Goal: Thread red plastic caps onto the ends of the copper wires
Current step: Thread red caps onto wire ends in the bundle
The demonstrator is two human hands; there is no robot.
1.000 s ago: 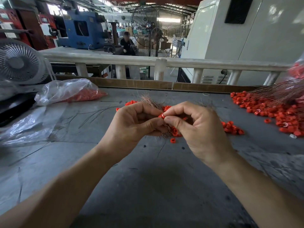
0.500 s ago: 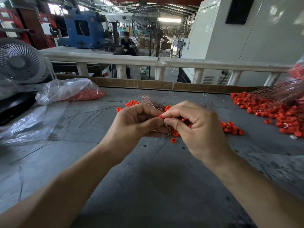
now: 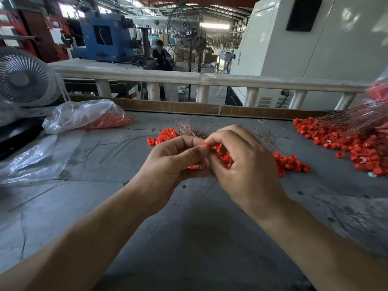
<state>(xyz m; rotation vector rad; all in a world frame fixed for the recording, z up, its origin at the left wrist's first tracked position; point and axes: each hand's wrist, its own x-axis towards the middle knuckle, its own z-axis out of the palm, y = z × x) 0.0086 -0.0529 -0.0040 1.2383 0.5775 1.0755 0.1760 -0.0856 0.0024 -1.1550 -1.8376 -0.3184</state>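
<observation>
Both hands meet over the middle of the grey tabletop (image 3: 189, 238), knuckles toward me. The right hand (image 3: 247, 164) has its forefinger and thumb curled tight, pinching a single red cap (image 3: 207, 145) right where the two hands touch. The left hand (image 3: 172, 162) is curled too, thumb laid across toward the cap; it grips a bundle of copper wires (image 3: 189, 129), whose frayed tips fan out above the knuckles while a few strands poke out below the palm. Whether the cap is already on a wire end I cannot tell, since the fingers cover that spot.

Loose red caps lie in a small heap (image 3: 291, 162) just beside the right hand, and another little cluster (image 3: 163, 136) sits behind the left hand. Well off to the right spreads a much larger pile of caps (image 3: 344, 141), with a second sheaf of thin copper wires (image 3: 357, 118) lying over its far edge. On the left side of the tabletop rests a clear plastic bag (image 3: 84, 114) with orange-red pieces inside, and a flat sheet of plastic (image 3: 35, 156) lies nearer to me. A white fan (image 3: 23, 78) stands at the far left, and a pale railing (image 3: 199, 78) runs behind the tabletop.
</observation>
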